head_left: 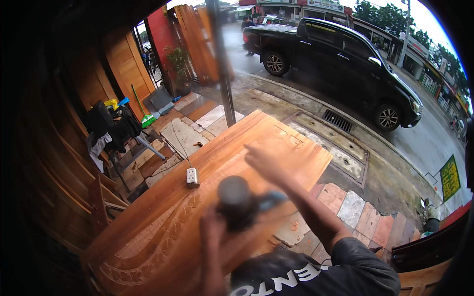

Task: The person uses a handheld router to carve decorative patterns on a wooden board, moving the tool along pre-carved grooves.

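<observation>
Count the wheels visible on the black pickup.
2: the rear wheel, near the picture's upper middle, and the front wheel, lower and farther right. Wheels on the far side may be hidden.

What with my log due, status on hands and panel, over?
Left hand at dark power tool. Right hand blurred over carved wooden panel. White socket block atop panel, possible obstacle.

A wooden panel (261, 123) carries a blurred, dark power tool (234, 192) with a blue part, the left hand (212, 226) against its left side. The right hand (254, 157), also blurred, reaches over the panel's far half; contact is unclear. A white socket block (191, 176) sits by the left edge. Beyond the far edge stands a black pickup truck (335, 64).
</observation>
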The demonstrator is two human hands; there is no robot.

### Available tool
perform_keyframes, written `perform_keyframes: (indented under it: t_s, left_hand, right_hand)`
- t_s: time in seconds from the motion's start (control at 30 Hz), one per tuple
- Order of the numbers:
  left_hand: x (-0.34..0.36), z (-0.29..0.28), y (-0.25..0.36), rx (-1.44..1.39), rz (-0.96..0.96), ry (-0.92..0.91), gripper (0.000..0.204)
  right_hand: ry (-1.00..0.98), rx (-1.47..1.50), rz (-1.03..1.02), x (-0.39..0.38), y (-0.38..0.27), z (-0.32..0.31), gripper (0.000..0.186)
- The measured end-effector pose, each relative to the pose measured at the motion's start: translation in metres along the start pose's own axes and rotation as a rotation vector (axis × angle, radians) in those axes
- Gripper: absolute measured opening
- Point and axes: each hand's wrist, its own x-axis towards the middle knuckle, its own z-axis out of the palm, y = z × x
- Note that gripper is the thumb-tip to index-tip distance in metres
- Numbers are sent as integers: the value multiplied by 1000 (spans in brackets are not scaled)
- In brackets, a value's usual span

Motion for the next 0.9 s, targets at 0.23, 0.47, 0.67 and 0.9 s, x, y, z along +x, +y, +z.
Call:
perform_keyframes:
  t_s: [0.23, 0.47, 0.67, 0.9]
  left_hand:
    - [6, 11, 11, 3, 38, -53, 42]
    - [15, -4, 25, 109, -80, -148, 37]
    - [14, -2, 6, 14, -32, -62, 42]
    - [13, -5, 20, -26, -69, 25, 27]
  right_hand:
    - [167, -505, 12, 181, -17, -128, 104]
    - [-317, -764, -599, 240, -246, -9, 106]
    - [-301, -890, -756, 231, -324, 55, 94]
    - [-338, -925, -682, 238, -308, 52, 89]
